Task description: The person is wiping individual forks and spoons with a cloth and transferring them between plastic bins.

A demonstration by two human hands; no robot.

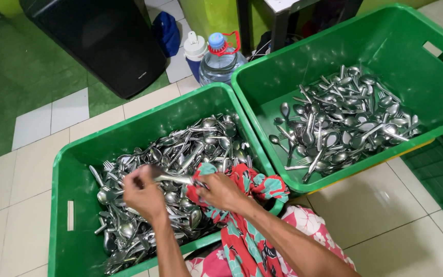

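My left hand (142,194) grips one end of a metal spoon (173,178) over the near green crate (73,169), which is full of steel spoons and forks (180,149). My right hand (221,192) holds a red and teal floral cloth (249,187) wrapped around the other end of that spoon. The cloth drapes over the crate's front rim and down to my lap. To the right a second green crate (262,87) holds a smaller heap of cutlery (344,120).
A large water bottle with a blue cap (220,60) and a white bottle (195,51) stand behind the crates. A black box (108,41) sits at the back left on green and cream floor tiles. Another green crate edge (442,169) shows at right.
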